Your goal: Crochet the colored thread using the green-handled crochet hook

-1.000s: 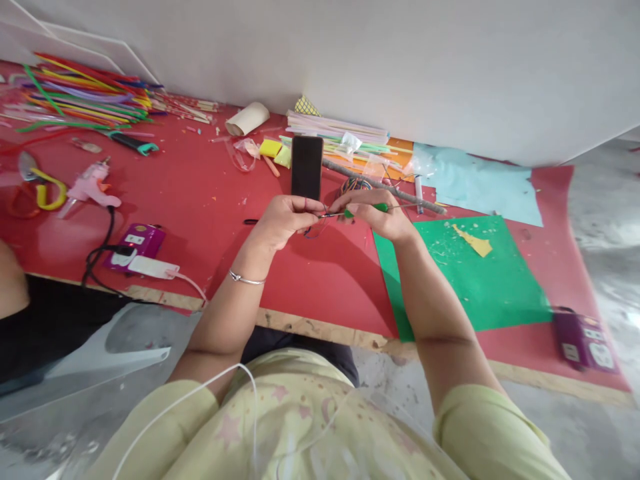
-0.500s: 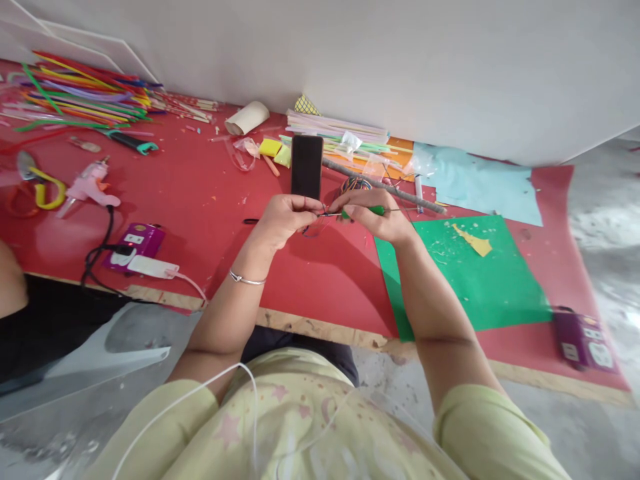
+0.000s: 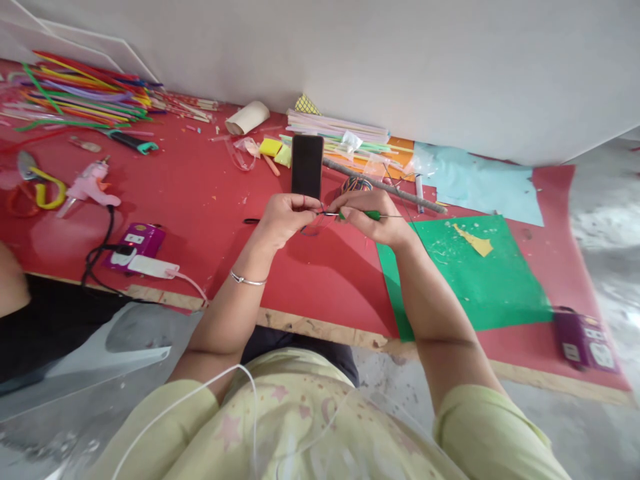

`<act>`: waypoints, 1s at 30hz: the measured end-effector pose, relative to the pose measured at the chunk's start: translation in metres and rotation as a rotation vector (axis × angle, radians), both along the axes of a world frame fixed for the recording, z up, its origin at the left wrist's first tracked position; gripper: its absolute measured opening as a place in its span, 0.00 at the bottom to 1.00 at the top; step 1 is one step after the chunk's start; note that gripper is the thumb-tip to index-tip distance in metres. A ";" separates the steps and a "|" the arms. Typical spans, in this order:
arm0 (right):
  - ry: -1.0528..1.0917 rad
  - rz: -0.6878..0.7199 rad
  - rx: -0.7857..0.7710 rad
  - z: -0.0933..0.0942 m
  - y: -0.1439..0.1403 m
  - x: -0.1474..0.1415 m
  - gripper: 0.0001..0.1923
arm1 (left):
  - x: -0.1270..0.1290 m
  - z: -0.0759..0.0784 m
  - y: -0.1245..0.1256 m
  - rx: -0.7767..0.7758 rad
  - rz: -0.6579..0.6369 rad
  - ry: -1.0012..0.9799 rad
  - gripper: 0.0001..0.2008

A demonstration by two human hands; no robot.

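Observation:
My right hand (image 3: 375, 215) is closed around a crochet hook with a green handle (image 3: 373, 215). Its thin metal shaft points left, and a thin rod sticks out to the right past the hand. Finger and thumb of my left hand (image 3: 287, 217) pinch dark thread (image 3: 311, 231) at the hook's tip; how the thread is looped there is too small to tell. Loose thread hangs just below the fingertips. Just beyond both hands, a ball of multicoloured thread (image 3: 356, 185) sits partly hidden by my right hand. A black phone (image 3: 307, 167) lies beyond my left hand.
A grey stick (image 3: 385, 185) crosses behind the thread ball. Green sheet (image 3: 480, 280) lies under my right forearm. To the left are a pink glue gun (image 3: 90, 187), yellow-handled scissors (image 3: 45, 187), a purple power block (image 3: 140, 243) and pipe cleaners (image 3: 90, 93). Another person's arm (image 3: 11, 280) shows at far left.
The crochet hook and my right fingers have shifted slightly to the left, closer to the left fingertips. Both hands keep their grip, and the things on the table have not moved.

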State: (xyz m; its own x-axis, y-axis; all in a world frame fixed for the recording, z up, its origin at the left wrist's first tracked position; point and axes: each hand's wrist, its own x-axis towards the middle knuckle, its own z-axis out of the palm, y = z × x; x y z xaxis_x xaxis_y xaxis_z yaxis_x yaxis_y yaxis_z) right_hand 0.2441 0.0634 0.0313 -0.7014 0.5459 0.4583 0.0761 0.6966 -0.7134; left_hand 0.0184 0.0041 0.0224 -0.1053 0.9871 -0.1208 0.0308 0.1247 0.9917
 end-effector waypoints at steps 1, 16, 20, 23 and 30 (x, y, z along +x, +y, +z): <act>0.003 0.000 0.003 0.000 0.000 0.000 0.17 | 0.000 0.000 0.000 0.000 0.002 -0.003 0.11; -0.089 0.009 0.212 0.008 -0.010 -0.007 0.18 | 0.001 0.000 0.001 0.007 0.026 -0.014 0.10; -0.108 0.001 0.229 0.007 -0.011 -0.007 0.18 | 0.001 -0.004 0.002 0.033 0.035 0.020 0.11; -0.113 -0.005 0.243 0.007 -0.011 -0.007 0.17 | 0.000 -0.009 0.004 0.064 0.044 0.049 0.12; -0.107 0.001 0.262 0.005 -0.010 -0.008 0.18 | -0.002 -0.013 0.005 0.098 0.046 0.092 0.12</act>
State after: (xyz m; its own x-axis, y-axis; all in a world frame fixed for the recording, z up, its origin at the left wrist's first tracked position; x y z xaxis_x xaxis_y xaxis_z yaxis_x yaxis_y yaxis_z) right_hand 0.2364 0.0536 0.0364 -0.7541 0.4181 0.5065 0.1407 0.8561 -0.4972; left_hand 0.0165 0.0094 0.0090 -0.1568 0.9876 -0.0120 0.1188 0.0309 0.9924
